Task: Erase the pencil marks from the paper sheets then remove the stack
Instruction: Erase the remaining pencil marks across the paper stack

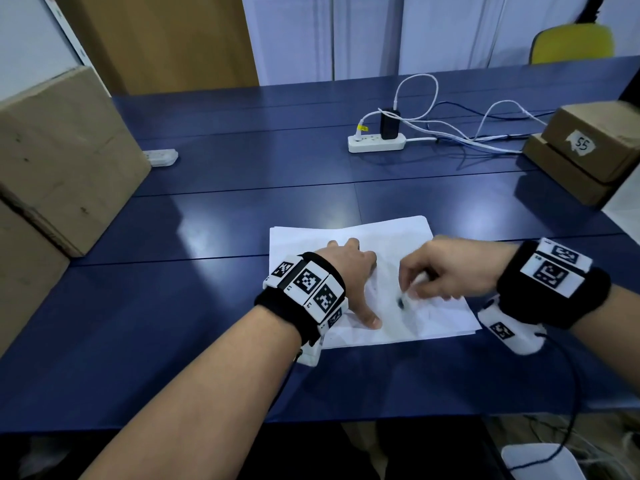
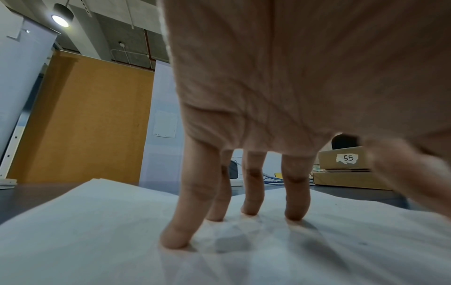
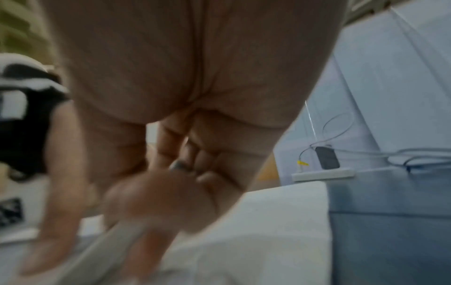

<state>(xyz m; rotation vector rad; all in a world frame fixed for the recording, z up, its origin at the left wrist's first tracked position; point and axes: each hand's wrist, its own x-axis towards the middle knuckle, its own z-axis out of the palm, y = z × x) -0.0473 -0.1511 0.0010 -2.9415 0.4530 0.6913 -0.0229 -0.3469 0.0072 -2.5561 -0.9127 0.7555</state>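
A stack of white paper sheets (image 1: 311, 237) lies on the blue table (image 1: 173, 306) in front of me. My left hand (image 1: 349, 268) presses straight fingers (image 2: 175, 237) down on the top sheet (image 2: 97, 221), thumb spread toward me. My right hand (image 1: 433, 271) pinches a pale stick-shaped eraser (image 1: 415, 284), blurred by motion, with its dark tip (image 1: 401, 302) on the paper near the sheet's middle. In the right wrist view the curled fingers (image 3: 171, 192) and the eraser (image 3: 97, 250) are smeared over the paper (image 3: 268, 231).
A large cardboard box (image 1: 59, 161) stands at the left. A white power strip (image 1: 375, 142) with a black charger and cables lies mid-table. Two stacked cardboard boxes (image 1: 585, 150), the top marked 55, sit at the right. A yellow chair (image 1: 571, 43) stands behind.
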